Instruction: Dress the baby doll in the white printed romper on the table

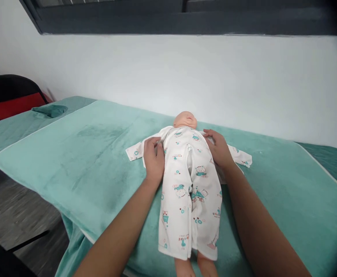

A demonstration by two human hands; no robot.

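Observation:
A baby doll [185,120] lies on its back on the treatment bed, its head toward the wall. White split-crotch baby pants [176,204] with teal and pink cartoon prints cover its body up to near the neck, and its bare lower legs come out at the bottom. The sleeves of a matching baby top [241,157] spread out to both sides. My left hand [154,159] rests against the left side of the clothes, fingers and thumb apart. Against the right side lies my right hand [218,148], its fingers spread near the doll's shoulder.
A teal plush cover [99,154] is spread over the bed, which has a face hole [50,111] at its left end. Behind it runs a white wall [157,73] under a dark window frame [113,18]. A black and red chair [12,98] stands at the left.

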